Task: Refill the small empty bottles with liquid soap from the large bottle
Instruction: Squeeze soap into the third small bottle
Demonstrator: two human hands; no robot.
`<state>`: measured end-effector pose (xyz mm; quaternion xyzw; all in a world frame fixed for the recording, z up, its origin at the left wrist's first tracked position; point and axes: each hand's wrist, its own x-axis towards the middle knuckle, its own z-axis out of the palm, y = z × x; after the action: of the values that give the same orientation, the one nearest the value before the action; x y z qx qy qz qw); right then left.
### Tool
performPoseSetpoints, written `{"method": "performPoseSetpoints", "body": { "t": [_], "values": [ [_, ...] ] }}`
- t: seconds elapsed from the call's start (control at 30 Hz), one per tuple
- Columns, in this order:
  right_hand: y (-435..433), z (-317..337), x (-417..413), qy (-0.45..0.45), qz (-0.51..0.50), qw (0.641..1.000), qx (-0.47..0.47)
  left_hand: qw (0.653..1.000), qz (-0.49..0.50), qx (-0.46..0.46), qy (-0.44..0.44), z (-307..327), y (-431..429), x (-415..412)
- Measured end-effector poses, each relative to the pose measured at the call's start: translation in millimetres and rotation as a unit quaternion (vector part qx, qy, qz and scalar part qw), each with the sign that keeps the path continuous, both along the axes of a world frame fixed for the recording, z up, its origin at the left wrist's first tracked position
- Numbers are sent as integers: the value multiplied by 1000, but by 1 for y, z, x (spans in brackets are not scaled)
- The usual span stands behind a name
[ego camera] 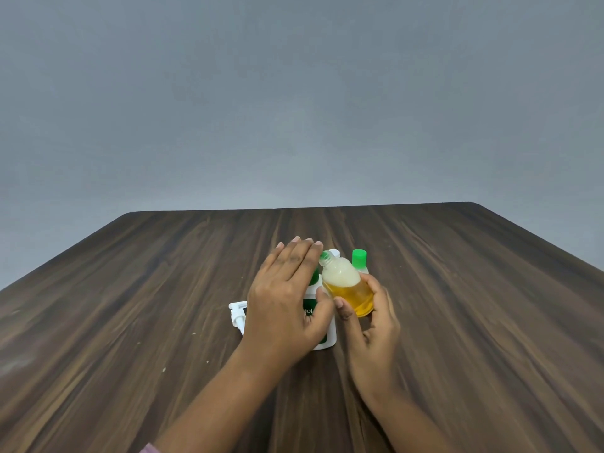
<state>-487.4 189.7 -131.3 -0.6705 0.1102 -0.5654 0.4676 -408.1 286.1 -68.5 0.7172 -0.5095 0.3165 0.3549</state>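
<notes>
The right hand (pixel 367 317) grips a small bottle (pixel 348 286) partly full of amber liquid, tilted just right of the large white bottle (pixel 322 325). The left hand (pixel 286 295), fingers flat and together, covers most of that bottle. A white pump (pixel 237 313) lies left of it, partly hidden. Behind, a green-capped bottle (pixel 359 258) shows only its top.

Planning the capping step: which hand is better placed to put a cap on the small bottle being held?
Probably the left hand: it is open and hovers beside the neck. The right hand is occupied holding the small bottle.
</notes>
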Motion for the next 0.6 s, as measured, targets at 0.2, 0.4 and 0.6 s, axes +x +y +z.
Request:
{"method": "performPoseSetpoints", "body": {
  "t": [0.2,0.4,0.6],
  "values": [
    [1,2,3,-9,3,1000,2,1000,-2,-12,-14,8,2,2],
    [-2,1,3,0,1,1000,-2,1000,3,-11,-8,-4,-5,6],
    [0,1,2,-2,9,1000,3,1000,-12,-28,-3,-3,-2,4]
  ]
}}
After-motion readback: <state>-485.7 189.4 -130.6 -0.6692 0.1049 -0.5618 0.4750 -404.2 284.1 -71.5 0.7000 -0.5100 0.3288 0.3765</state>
